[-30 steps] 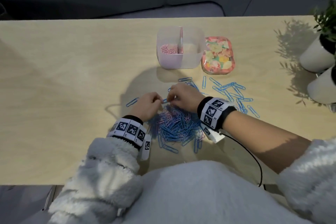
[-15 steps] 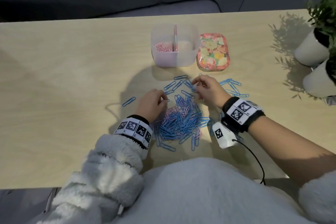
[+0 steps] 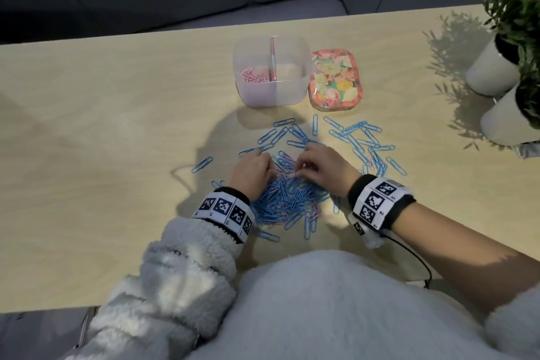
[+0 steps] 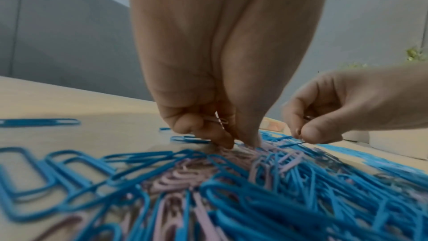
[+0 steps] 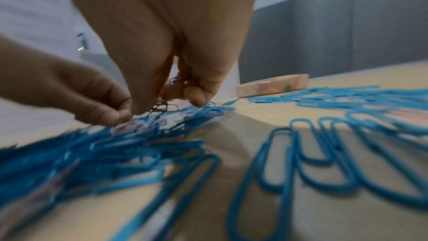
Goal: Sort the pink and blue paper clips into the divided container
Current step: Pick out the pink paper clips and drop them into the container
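Note:
A heap of blue and pink paper clips lies on the table in front of me. My left hand has its fingertips down on the heap's far edge, and its curled fingers hold small pink clips against the palm. My right hand is close beside it, thumb and finger pinching at the heap, with small dark-looking clips tucked in its curled fingers. The clear divided container stands further back. Pink clips lie in its left compartment. Its right compartment looks bare.
The floral lid lies right of the container. Loose blue clips are spread between the lid and my right wrist, and single ones lie at the left. Two white plant pots stand at the table's right edge.
My right hand has come back from the loose blue clips at the far right to the heap, next to my left hand. The left hand has stayed at the heap.

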Demonstrator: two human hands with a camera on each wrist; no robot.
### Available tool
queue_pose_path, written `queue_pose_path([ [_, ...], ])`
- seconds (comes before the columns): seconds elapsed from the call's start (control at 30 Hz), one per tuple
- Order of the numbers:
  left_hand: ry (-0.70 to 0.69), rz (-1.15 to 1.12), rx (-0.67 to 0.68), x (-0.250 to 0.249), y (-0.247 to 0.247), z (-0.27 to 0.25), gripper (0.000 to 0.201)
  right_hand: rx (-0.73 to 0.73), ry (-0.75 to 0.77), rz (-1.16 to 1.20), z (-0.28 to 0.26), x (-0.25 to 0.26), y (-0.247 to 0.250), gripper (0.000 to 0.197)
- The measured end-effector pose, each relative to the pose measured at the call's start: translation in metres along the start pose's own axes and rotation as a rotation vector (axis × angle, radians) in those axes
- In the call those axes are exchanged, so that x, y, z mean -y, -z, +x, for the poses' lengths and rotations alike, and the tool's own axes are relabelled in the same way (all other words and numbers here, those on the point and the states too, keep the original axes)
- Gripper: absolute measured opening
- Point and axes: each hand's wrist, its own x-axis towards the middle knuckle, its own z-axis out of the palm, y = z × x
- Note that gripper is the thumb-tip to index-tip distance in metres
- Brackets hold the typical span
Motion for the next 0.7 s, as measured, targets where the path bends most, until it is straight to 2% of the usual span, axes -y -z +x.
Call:
queue_pose_path([
  [0.1, 0.014, -0.124, -0.011, 0.003, 0.008, -0.003, 0.012, -0.165, -0.119, 0.212, -0.004, -0.006, 0.012, 0.005],
  [0.23, 0.104, -0.438, 0.007, 0.006, 0.02, 0.0, 0.013, -0.188, -0.406, 0.83, -0.012, -0.016, 0.031, 0.009],
  [0.3, 0.159, -0.597, 0.064, 0.006, 0.023, 0.004, 0.017, -0.18, -0.478, 1.1, -0.015, -0.021, 0.04, 0.01],
  [0.37, 0.235, -0.729, 0.102, 0.007, 0.024, 0.008, 0.025, -0.175, -0.529, 1.227, -0.017, -0.024, 0.044, 0.015],
  [0.5, 0.455, -1.158, 0.19, -0.002, 0.023, 0.015, 0.032, -0.192, -0.672, 1.421, -0.016, -0.028, 0.049, 0.023],
  [0.53, 0.47, -1.182, 0.198, -0.003, 0.023, 0.016, 0.036, -0.172, -0.701, 1.425, -0.015, -0.026, 0.05, 0.026],
  [0.6, 0.429, -1.079, 0.171, -0.003, 0.021, 0.016, 0.04, -0.157, -0.725, 1.28, -0.011, -0.021, 0.046, 0.03],
  [0.7, 0.274, -0.751, 0.101, 0.001, 0.015, 0.013, 0.034, -0.202, -0.582, 0.755, -0.001, -0.009, 0.031, 0.03],
])
